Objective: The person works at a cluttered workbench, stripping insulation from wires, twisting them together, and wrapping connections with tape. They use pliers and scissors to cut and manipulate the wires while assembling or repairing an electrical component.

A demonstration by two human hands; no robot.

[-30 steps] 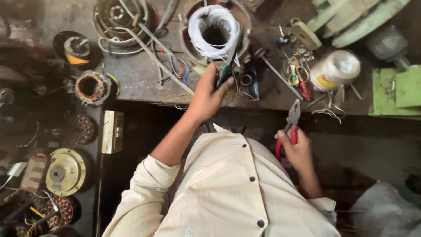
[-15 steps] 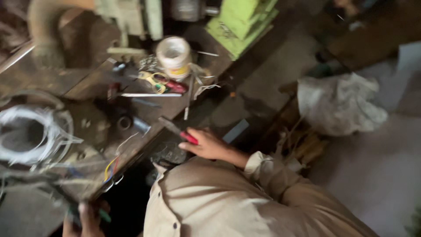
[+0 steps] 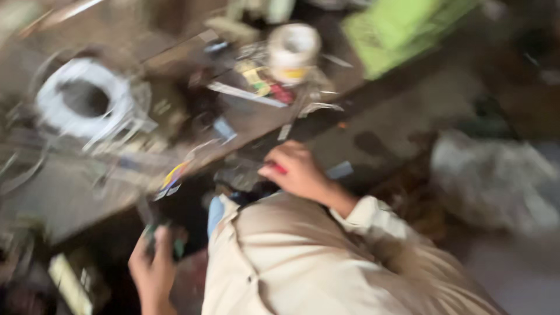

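1. Right hand (image 3: 297, 172) grips red-handled pliers (image 3: 279, 168) at the workbench (image 3: 70, 198) edge, ready for use
2. Left hand (image 3: 154, 265) closes around a small dark-green tool (image 3: 178, 248), low beside the shirt (image 3: 303, 262); blur hides detail

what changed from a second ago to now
The left hand has left the white-wound coil on the bench and dropped below the bench edge, gripping a small dark tool. The right hand has risen to the bench edge. It still holds red-handled pliers. The view has swung and blurred.

Whole view motion-blurred; small dark-green object (image 3: 163, 245) in left hand (image 3: 154, 268) unidentifiable; right hand (image 3: 294, 172) grip unclear.
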